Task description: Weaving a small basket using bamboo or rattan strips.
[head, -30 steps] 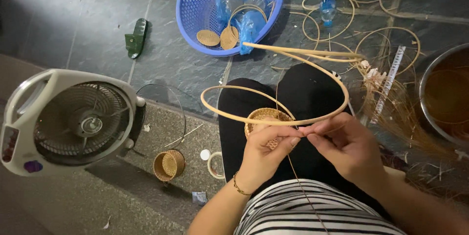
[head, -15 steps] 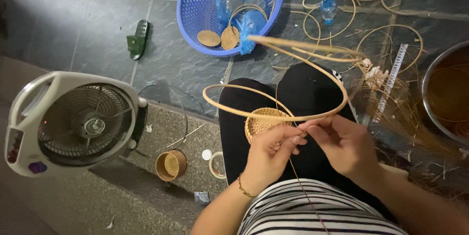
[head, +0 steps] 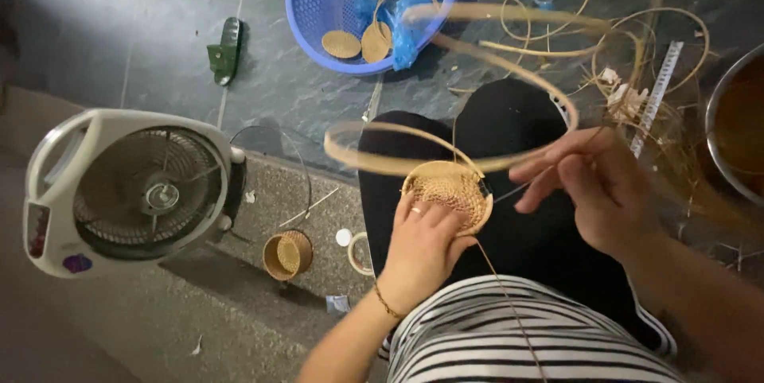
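My left hand [head: 426, 244] grips a small round woven basket base [head: 448, 189] over my lap. A long flat cane strip [head: 477, 73] loops out from it in a wide, blurred arc above my knees. My right hand [head: 593, 188] is to the right of the weave, fingers pinched on a thin strand [head: 509, 192] that runs back to the basket base. A thin strand also trails down over my striped shirt [head: 517, 343].
A white box fan [head: 127, 192] stands at left. A blue plastic basket [head: 318, 1] with woven discs sits ahead. A small woven cup [head: 288, 254] and tape roll [head: 360, 252] lie near my knee. Cane coils [head: 637, 41], a ruler [head: 656, 97] and a metal bowl [head: 736, 128] are at right.
My right hand has pulled away to the right from the weave, drawing a strand out. The cane loop has swung and is blurred. The left hand has turned the woven base upward.
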